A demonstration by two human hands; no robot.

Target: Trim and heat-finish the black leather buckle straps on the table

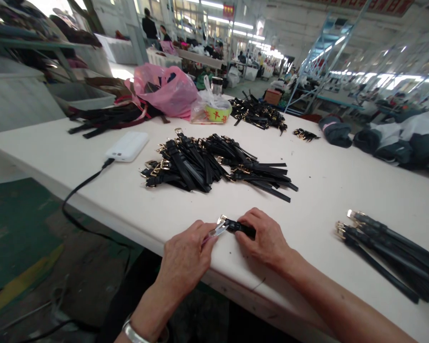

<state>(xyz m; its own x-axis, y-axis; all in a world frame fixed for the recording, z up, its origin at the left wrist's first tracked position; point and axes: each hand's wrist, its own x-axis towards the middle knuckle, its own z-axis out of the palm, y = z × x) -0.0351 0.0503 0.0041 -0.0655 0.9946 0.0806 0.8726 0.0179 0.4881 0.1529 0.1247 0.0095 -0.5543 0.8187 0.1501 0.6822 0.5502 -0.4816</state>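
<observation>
My left hand point(188, 255) is closed around small thread snips point(219, 229) with silver blades, their handle mostly hidden in the palm. The blades point at the buckle end of a black strap point(234, 226), close to its gold buckle point(222, 219). Pinched in my right hand point(268, 238) is that same strap, just above the table's front edge. Past both hands lies a heap of black buckled straps point(186, 164), with more straps point(260, 174) fanned out to its right. Another bundle of buckled straps point(386, 247) rests near the right forearm.
On the white table point(307, 228) a white power bank point(127, 146) trails a black cable point(82, 178) over the edge. Farther back are a pink plastic bag point(168, 90), a yellow-green tape roll point(217, 113) in clear plastic, more straps point(259, 113) and dark fabric rolls point(336, 132).
</observation>
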